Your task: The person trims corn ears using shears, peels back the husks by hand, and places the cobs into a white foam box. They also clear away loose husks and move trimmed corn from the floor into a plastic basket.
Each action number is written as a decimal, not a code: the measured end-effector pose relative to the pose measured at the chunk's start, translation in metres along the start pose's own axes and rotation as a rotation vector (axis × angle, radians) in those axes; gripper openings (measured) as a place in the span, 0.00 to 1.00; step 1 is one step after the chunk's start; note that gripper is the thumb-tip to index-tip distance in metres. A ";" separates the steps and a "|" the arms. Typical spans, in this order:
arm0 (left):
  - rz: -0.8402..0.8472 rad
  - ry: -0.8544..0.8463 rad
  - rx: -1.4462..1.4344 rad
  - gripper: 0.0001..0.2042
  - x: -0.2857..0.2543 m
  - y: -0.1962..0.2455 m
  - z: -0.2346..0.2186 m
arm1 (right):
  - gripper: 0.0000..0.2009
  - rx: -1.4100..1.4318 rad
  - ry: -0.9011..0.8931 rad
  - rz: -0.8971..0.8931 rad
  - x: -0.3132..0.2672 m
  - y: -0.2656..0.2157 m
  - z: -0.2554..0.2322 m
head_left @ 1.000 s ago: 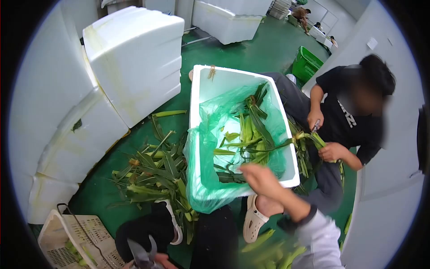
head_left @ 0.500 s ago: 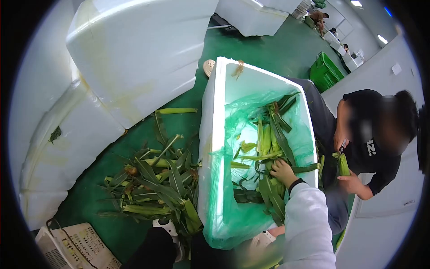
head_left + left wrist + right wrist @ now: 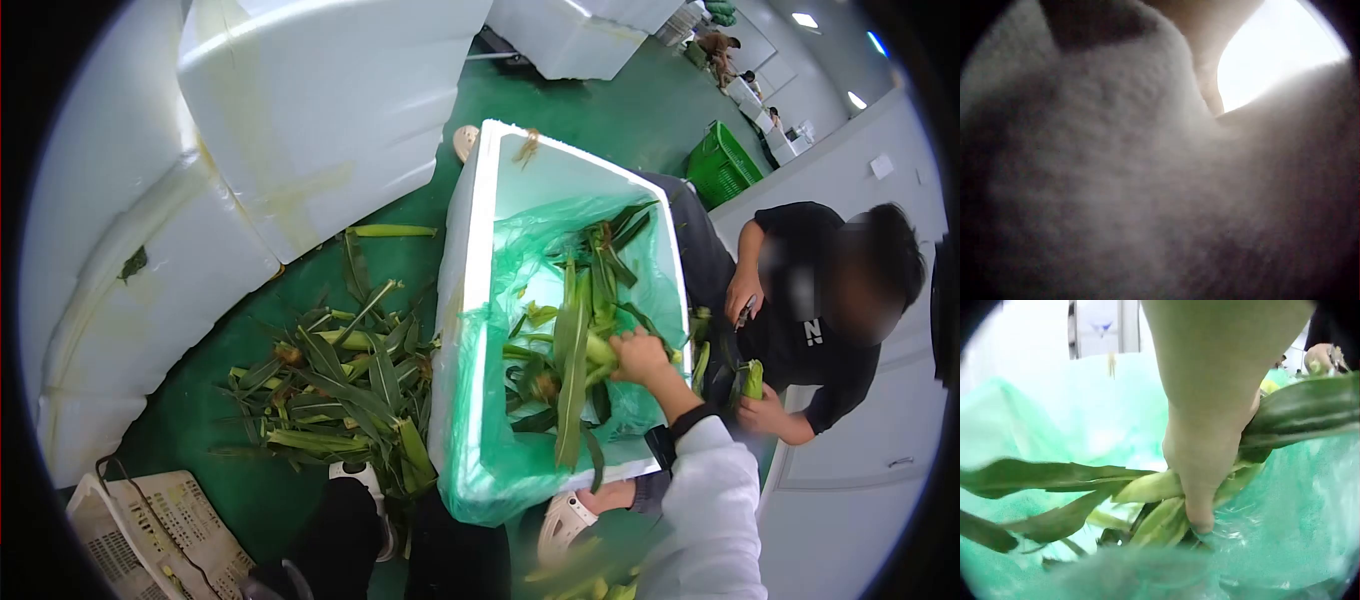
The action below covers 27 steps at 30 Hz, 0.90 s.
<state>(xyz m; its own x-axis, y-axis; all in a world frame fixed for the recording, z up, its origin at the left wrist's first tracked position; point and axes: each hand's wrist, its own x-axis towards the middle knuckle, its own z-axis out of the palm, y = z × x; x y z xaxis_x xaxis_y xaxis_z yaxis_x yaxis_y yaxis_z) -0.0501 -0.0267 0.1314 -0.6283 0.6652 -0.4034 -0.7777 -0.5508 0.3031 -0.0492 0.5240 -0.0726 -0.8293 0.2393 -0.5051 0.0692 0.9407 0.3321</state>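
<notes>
Green floor, white foam boxes stacked around — I'm leaning over the foam box [image 3: 470,260] lined with a green bag [image 3: 500,470]. My right hand [image 3: 640,357] is clamping a husked corn ear [image 3: 597,350] inside it, long leaves trailing. I'm judging a grip low on the stalk lifts cleaner, clearing the bag. Left hand — can't tell, sleeve is covering its camera.

We see the foam box [image 3: 470,260] in the middle, corn ears [image 3: 580,340] inside it, husk pile [image 3: 340,390] left, another person [image 3: 810,300] right.
</notes>
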 end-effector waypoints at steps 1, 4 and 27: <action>0.004 -0.014 0.006 0.30 -0.007 -0.005 0.003 | 0.29 0.109 0.137 0.070 -0.015 0.003 -0.023; 0.020 -0.041 0.107 0.30 -0.025 -0.016 0.009 | 0.29 0.460 0.362 0.224 -0.055 0.013 -0.072; 0.378 0.295 0.535 0.27 0.024 -0.061 -0.076 | 0.18 2.320 -0.010 -0.282 -0.191 -0.305 -0.080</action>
<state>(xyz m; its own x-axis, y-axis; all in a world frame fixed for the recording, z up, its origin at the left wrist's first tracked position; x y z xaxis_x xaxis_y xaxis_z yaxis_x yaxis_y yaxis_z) -0.0168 -0.0156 0.0374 -0.8838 0.2717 -0.3809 -0.4588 -0.3435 0.8195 0.0436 0.1724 -0.0132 -0.9262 0.0968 -0.3643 0.2827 -0.4610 -0.8411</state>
